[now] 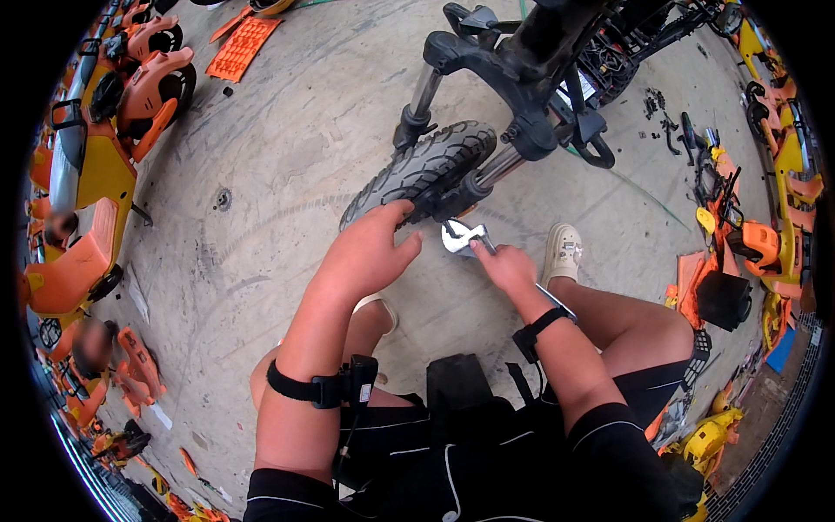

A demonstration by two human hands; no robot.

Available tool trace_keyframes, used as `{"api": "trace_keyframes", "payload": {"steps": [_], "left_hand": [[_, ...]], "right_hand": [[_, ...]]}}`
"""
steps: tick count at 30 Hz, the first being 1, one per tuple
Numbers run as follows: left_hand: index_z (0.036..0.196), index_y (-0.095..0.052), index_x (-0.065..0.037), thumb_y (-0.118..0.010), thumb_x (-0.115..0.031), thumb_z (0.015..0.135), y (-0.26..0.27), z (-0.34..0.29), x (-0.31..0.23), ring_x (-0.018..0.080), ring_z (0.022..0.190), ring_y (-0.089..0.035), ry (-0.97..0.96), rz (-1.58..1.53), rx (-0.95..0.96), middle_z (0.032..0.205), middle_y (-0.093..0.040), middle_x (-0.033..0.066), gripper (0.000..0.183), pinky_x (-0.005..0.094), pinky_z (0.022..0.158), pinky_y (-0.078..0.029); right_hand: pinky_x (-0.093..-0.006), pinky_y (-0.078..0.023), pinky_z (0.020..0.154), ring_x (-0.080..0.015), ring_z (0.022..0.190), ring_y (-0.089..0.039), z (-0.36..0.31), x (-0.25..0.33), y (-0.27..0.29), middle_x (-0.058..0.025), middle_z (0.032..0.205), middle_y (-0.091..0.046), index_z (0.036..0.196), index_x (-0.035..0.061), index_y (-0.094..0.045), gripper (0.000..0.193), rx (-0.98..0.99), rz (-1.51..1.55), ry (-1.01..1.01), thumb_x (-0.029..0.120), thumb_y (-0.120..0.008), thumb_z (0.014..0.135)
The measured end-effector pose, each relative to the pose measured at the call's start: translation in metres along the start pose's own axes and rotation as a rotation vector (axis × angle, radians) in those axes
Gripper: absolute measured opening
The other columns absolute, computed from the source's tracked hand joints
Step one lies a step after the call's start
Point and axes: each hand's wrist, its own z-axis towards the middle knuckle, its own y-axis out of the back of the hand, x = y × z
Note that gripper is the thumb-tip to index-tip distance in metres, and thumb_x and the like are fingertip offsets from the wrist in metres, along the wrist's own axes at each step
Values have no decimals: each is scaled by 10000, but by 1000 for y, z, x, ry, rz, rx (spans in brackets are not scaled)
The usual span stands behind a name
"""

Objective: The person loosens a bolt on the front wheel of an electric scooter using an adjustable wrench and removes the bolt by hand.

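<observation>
In front of me stands the front end of a scooter, with a black knobbly tyre [435, 161] between two fork legs. My left hand [370, 252] is at the tyre's near end, thumb and fingers apart, its fingertips beside the lower part of the near fork leg [452, 202]. Whether they touch it I cannot tell. My right hand [507, 265] is closed round a silver adjustable wrench [464, 237]. The wrench's bright head lies just below the fork's lower end, near the axle. Its handle runs back under my right wrist.
Orange and yellow scooters [100, 165] line the left side. More scooters, loose orange panels and a black box [724, 300] lie to the right. Small dark parts [657, 104] are scattered on the concrete floor [261, 130]. An orange mat [243, 50] lies at the far left.
</observation>
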Motion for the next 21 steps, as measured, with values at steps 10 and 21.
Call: {"api": "trace_keyframes", "payload": {"steps": [10, 21], "left_hand": [[1379, -582, -75, -683, -300, 942, 2, -1, 1, 340, 1157, -663, 7, 9, 2, 1266, -673, 191, 501, 420, 980, -534], [1377, -582, -74, -680, -303, 945, 0, -1, 1, 346, 1163, -660, -5, -9, -4, 1274, -670, 196, 499, 422, 978, -533]], "right_hand": [[-471, -541, 896, -400, 1026, -704, 3, -3, 3, -225, 1012, -746, 1017, 38, -780, 859, 41, 30, 11, 802, -407, 901], [-481, -534, 899, -402, 1025, -700, 5, -8, -5, -219, 1011, -746, 988, 51, -784, 834, 34, 57, 23, 791, -407, 910]]}}
